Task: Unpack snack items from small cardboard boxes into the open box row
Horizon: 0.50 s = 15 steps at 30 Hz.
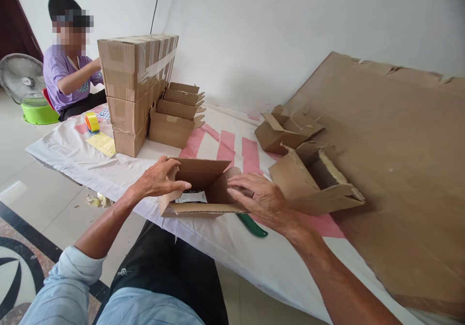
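Observation:
In front of me an open cardboard box [198, 209] stands on the cloth-covered table near its front edge. Inside it lies a white, black-patterned item [191, 197], partly hidden by the box's wall. My left hand [160, 177] grips the box's left end, with the thumb reaching over the opening. At the right end, the fingers of my right hand [259, 196] curl over the box's side wall. A green curved handle [253, 225] lies below my right hand; its other end is hidden by the box.
Stacked taped boxes [125, 73] stand at the back left, beside several open boxes [172, 129]. Yellow tape [92, 121] lies left of the stack. Two open boxes [301, 184] sit right, before a large cardboard sheet [392, 170]. Another person [67, 80] sits behind the stack, near a fan [25, 79].

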### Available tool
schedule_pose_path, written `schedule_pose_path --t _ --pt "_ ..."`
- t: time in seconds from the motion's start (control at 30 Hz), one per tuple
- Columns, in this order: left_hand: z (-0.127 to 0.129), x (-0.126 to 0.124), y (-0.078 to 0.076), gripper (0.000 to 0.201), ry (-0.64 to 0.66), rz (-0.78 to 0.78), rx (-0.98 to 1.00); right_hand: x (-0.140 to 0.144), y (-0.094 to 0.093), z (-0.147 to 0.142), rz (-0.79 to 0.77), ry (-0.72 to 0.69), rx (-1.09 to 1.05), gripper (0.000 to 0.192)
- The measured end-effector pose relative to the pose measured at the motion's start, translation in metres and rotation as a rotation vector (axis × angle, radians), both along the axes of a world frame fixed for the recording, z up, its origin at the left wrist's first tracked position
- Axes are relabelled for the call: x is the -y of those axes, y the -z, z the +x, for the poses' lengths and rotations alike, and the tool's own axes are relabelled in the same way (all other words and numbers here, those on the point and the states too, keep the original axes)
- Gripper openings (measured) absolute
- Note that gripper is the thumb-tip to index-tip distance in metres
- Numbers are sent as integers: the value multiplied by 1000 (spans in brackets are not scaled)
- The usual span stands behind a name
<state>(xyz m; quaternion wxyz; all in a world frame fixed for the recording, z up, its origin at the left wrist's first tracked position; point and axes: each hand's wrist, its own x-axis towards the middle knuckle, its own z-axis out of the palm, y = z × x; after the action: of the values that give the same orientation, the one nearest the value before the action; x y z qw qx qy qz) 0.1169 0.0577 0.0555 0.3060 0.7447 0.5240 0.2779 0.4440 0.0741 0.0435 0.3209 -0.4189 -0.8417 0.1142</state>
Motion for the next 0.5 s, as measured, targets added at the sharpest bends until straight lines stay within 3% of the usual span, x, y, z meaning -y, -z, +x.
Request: schedule_pose_path --t 0.13,0.27,0.37,0.5 --pt "8 3 3 87 -29 25 -12 10 7 -18 -89 -48 -56 21" --pt "11 9 4 60 -126 97 -82 26 6 -47 -79 -138 -125 25" --pt "-10 8 0 56 -140 142 -90 41 6 -75 79 -167 -91 26" --pt "-61 -6 -8 58 -17 52 -84 58 -2 -116 293 -95 104 17"
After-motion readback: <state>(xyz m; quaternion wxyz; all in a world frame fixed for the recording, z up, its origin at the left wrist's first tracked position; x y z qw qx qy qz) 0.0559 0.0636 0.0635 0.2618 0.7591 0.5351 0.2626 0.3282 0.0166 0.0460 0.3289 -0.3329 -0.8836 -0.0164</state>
